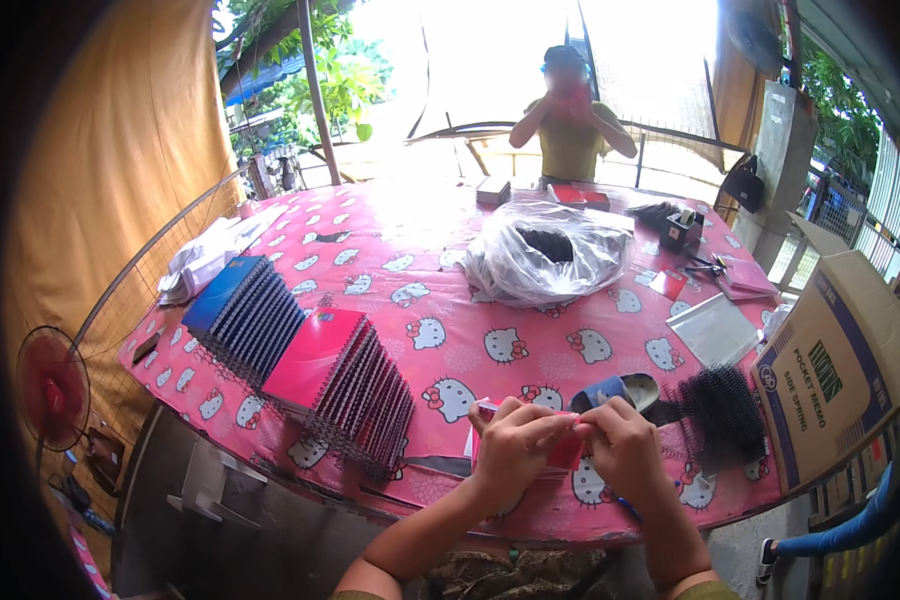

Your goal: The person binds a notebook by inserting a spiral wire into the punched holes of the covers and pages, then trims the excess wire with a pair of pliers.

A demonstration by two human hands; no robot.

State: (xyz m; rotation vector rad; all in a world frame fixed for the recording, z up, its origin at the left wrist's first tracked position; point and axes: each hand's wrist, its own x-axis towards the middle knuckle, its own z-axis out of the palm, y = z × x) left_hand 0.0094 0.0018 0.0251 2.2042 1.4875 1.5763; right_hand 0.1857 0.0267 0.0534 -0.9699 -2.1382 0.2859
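Note:
Close in front of me, both hands meet over a small red notebook [567, 457]. My left hand [513, 445] is closed on its left side, with thumb and fingers pinched near the upper edge. My right hand [622, 450] pinches at the same edge, its fingertips almost touching the left ones. What lies between the fingertips is too small to make out. Just beyond the right hand sits a blue, shoe-shaped object [590, 394]. To its right lies a heap of black spiral binding coils [725, 415].
Stacks of blue [232, 292] and red spiral notebooks [320, 350] stand at left on the pink cat-print tablecloth [505, 345]. A clear plastic bag [490, 265] holds black material. An open cardboard box [830, 370] stands at right. A person [570, 125] is across the table.

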